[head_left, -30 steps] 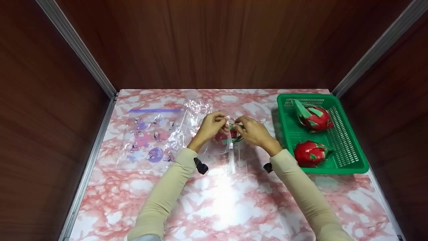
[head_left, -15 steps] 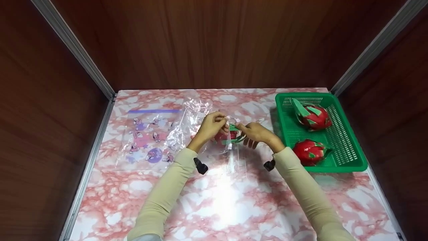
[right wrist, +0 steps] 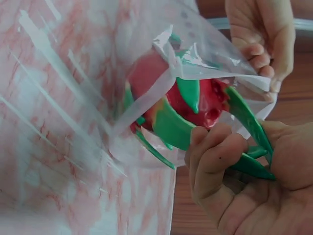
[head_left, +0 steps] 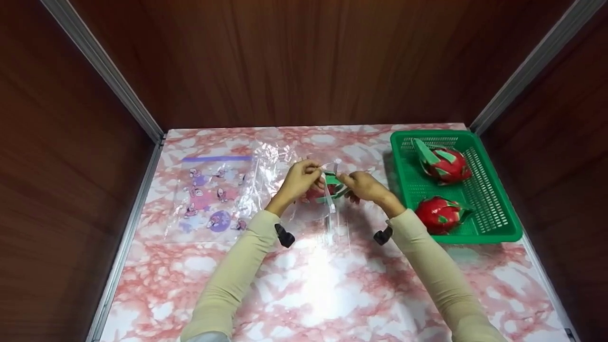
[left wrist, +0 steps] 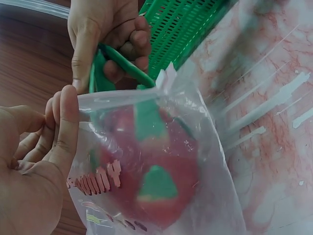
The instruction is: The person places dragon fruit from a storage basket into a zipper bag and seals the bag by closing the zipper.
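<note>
A red dragon fruit (right wrist: 205,105) with green leaves sits mostly inside a clear zip bag (left wrist: 215,196), and its leafy end sticks out of the mouth. My left hand (head_left: 299,179) pinches the bag's rim, as the left wrist view shows. On the opposite side, my right hand (head_left: 365,186) holds the protruding leaves; in the right wrist view its fingers (right wrist: 215,156) curl round them. The white slider (left wrist: 167,78) hangs on the bag's opening edge. From the head view, the hands hide part of the fruit.
A green basket (head_left: 515,232) at the right holds two more dragon fruits, one behind (head_left: 451,168) and one in front (head_left: 437,216). Flat printed zip bags (head_left: 204,199) lie at the left on the marbled table (head_left: 266,294). Wooden panels (head_left: 304,61) enclose the back and sides.
My right hand has drawn slightly right and down, away from my left fingers, and its grip on the leaves has changed. The bag's mouth has shifted a little right. My left hand stays put.
</note>
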